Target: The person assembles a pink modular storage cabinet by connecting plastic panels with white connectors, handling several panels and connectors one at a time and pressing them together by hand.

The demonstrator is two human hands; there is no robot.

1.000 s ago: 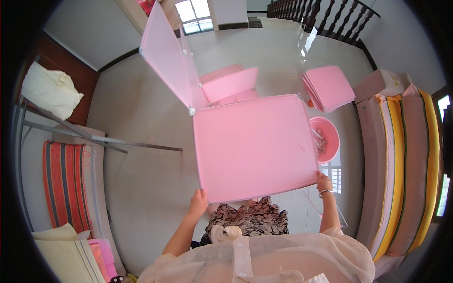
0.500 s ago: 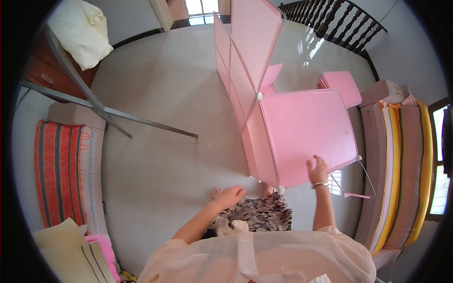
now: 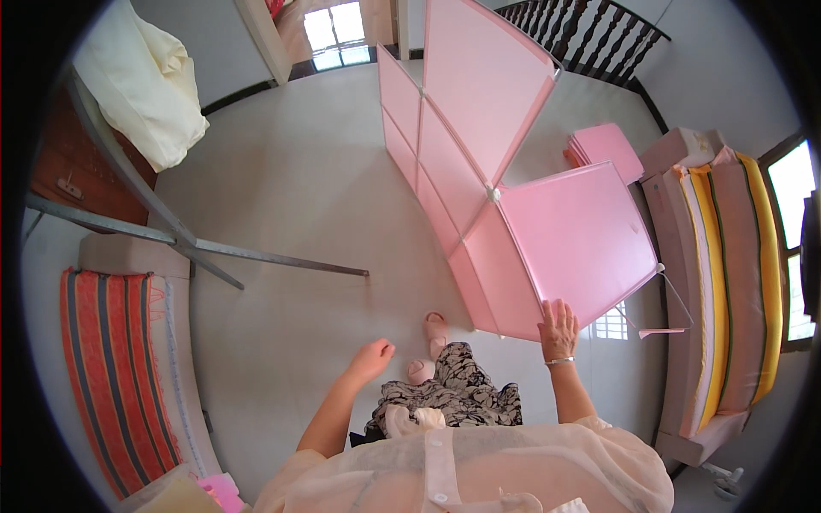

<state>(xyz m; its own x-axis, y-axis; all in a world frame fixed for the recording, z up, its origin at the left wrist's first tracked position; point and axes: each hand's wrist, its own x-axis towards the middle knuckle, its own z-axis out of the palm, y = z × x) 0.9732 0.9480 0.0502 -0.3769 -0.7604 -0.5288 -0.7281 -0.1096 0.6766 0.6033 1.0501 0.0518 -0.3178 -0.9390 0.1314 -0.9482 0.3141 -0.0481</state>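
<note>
A pink panel cabinet, built of flat sheets joined by white corner connectors, stands ahead of me and to the right. Its taller section rises at the back, and the lower top surface comes nearest me. My right hand, wearing a bracelet, rests with fingers stretched on the near edge of that lower top. Over the floor on the left, my left hand hangs apart from the cabinet with its fingers curled in; nothing shows in it.
Pink panels lie stacked behind the cabinet. A cushioned sofa lines the right wall, with a striped-cloth seat at left. A metal frame leg juts across the floor. Dark railings stand at the back.
My right hand has shifted from over the cabinet top to its near edge. The left hand has moved left, away from the cabinet. My body has stepped and turned slightly.
</note>
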